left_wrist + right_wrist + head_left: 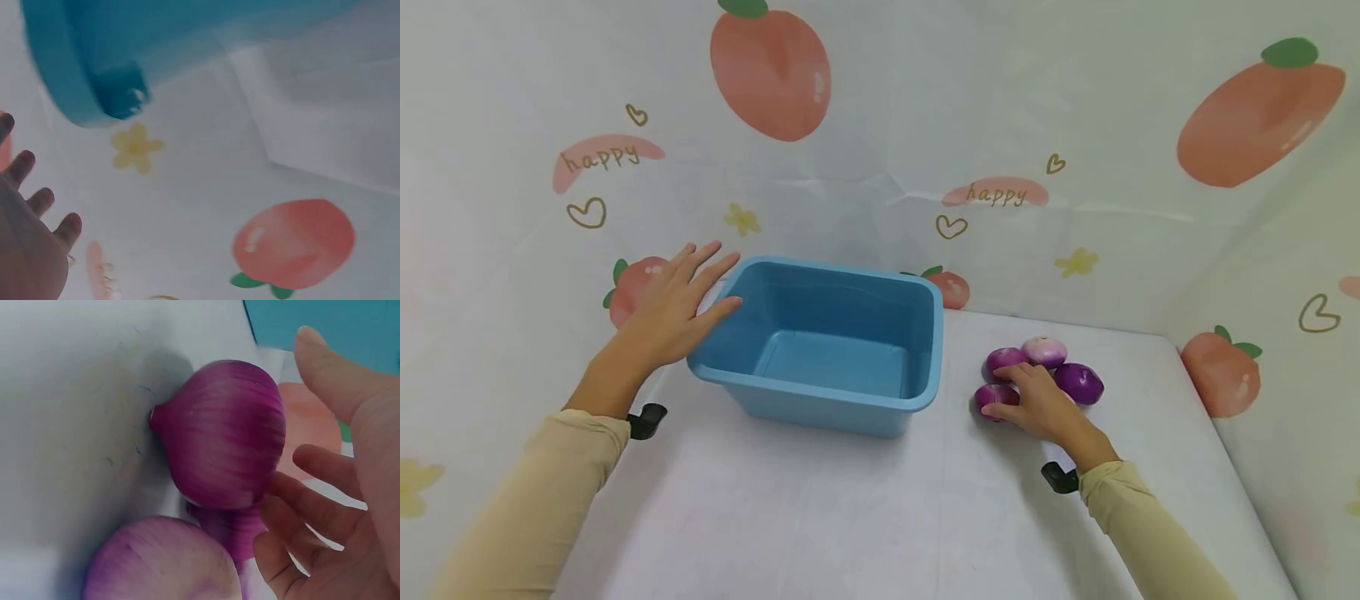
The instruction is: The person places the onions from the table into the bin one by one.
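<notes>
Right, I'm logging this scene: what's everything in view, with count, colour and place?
table: one, white, foreground
tub: one, blue, on the table
onions: at least four, some possibly hidden; purple to pale pink, right of the tub
backdrop: count unclear, white with printed fruit and hearts, behind the table
wrist devices: two, black, one per wrist
sleeves: two, beige, on forearms
left hand: one, bare, at the tub's left end
right hand: one, bare, over the onions
</notes>
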`<state>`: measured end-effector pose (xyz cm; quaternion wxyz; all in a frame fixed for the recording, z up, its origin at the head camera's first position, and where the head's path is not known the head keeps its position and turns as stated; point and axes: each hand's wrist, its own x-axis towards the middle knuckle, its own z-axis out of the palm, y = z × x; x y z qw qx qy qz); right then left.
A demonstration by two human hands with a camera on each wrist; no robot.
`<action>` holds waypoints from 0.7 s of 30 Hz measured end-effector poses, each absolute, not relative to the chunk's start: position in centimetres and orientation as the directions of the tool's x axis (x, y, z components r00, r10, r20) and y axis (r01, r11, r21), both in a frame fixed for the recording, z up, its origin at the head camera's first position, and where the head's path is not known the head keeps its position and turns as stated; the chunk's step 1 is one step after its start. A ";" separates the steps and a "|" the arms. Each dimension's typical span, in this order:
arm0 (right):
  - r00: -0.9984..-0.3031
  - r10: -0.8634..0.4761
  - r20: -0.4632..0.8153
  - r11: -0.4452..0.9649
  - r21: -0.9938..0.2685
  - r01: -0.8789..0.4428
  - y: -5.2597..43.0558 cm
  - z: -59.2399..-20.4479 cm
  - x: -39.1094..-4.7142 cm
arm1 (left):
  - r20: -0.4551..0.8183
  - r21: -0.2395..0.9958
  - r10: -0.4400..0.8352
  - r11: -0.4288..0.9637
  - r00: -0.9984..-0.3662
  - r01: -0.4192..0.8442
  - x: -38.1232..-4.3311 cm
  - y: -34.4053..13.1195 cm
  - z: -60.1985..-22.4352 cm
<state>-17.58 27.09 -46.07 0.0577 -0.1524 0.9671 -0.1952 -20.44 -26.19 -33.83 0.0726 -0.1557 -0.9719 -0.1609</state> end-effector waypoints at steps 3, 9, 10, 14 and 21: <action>-0.952 -0.297 -0.075 0.882 -0.404 -0.243 26.8 -46.2 -17.5 | 0.181 0.333 0.257 0.892 -0.949 0.305 -20.6 -27.2 -34.9; -0.956 -0.283 -0.082 0.888 -0.400 -0.229 26.1 -46.5 -17.5 | 0.119 0.353 0.228 0.900 -0.966 0.256 -20.9 -28.5 -36.8; -0.957 -0.280 -0.082 0.889 -0.398 -0.226 26.0 -46.5 -17.5 | 0.106 0.345 0.231 0.903 -0.967 0.254 -21.0 -28.6 -37.1; -0.955 -0.291 -0.051 0.890 -0.382 -0.251 25.7 -46.8 -17.5 | 0.082 0.312 0.265 0.909 -0.961 0.277 -21.2 -29.0 -37.8; -0.941 -0.337 -0.028 0.875 -0.378 -0.303 25.4 -47.6 -17.3 | 0.021 0.375 0.295 0.883 -0.955 0.281 -21.6 -28.9 -38.3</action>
